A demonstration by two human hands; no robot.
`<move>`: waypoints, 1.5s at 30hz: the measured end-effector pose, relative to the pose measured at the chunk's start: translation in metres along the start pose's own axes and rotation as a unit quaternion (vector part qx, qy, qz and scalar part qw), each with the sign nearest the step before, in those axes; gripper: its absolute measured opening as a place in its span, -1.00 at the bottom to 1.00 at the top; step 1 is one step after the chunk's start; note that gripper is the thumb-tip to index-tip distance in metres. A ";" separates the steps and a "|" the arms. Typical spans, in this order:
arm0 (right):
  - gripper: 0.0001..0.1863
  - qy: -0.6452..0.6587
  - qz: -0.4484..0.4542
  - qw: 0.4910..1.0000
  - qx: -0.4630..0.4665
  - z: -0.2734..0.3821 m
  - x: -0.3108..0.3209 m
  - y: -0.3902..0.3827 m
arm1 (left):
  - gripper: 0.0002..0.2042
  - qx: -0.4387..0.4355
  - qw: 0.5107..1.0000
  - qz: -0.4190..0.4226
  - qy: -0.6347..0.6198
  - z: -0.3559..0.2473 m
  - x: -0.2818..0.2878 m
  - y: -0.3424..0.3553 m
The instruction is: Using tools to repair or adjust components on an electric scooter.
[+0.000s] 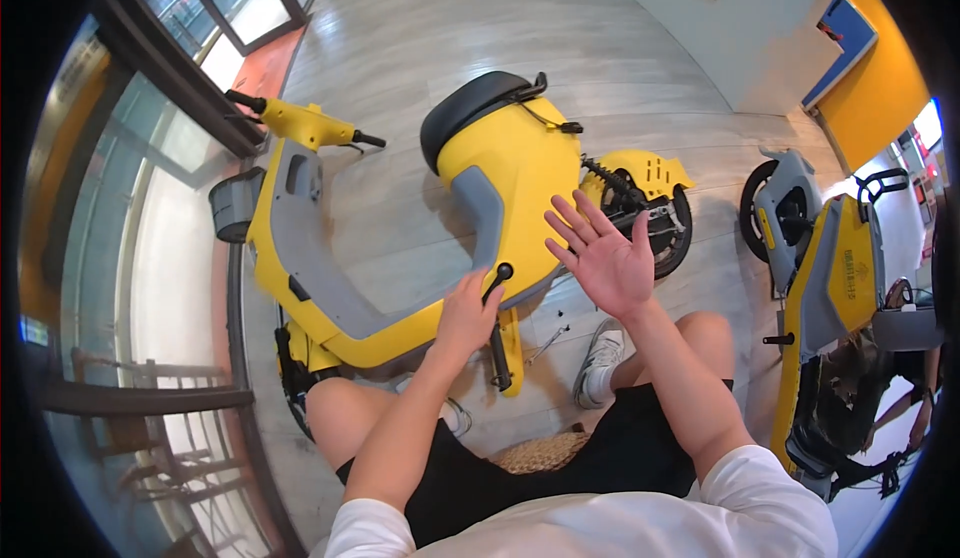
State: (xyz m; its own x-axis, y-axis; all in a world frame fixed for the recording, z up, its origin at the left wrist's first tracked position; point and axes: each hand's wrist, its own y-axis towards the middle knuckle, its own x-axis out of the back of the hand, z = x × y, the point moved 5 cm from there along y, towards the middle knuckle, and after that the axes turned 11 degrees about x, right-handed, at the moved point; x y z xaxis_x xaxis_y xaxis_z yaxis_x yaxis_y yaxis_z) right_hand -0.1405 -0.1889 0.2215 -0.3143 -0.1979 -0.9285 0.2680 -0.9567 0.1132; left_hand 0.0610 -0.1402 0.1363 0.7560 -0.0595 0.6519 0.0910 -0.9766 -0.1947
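Left hand (466, 314) is clamped on black tool (504, 272), sticking out at its 1 o'clock over lower edge of yellow scooter (530, 178); right hand (612, 268) at the tool's 3 o'clock, palm up, fingers apart, rear wheel (682, 230) at its 2 o'clock.

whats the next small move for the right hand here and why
Probably lower the right hand to steady the yellow-and-grey scooter body near the left hand. The right hand is raised, open and empty, palm showing, while the left has its fingers and thumb around a black round-ended bar beside the body's lower edge, so a second hand could help.
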 end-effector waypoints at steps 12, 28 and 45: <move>-0.07 -0.052 -0.007 0.974 -0.220 -0.070 0.030 -0.026 | -0.21 -0.223 0.945 -0.056 0.233 -0.052 -0.003 -0.021; -0.11 0.041 0.017 0.999 -0.016 -0.013 0.016 -0.002 | -0.35 -0.050 0.998 -0.044 0.013 -0.023 0.018 -0.006; -0.36 -0.222 -0.118 0.943 -0.217 -0.079 0.046 -0.045 | -0.21 -0.348 0.937 -0.023 0.006 -0.070 0.012 -0.037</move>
State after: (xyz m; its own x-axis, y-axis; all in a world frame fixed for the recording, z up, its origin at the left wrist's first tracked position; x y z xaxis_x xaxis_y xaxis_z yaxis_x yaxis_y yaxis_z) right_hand -0.0952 -0.1383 0.1462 -0.7367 -0.1519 -0.6589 0.4603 -0.8265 -0.3242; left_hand 0.0212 -0.1195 0.2020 0.7539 -0.0129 0.6569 -0.3248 -0.8764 0.3555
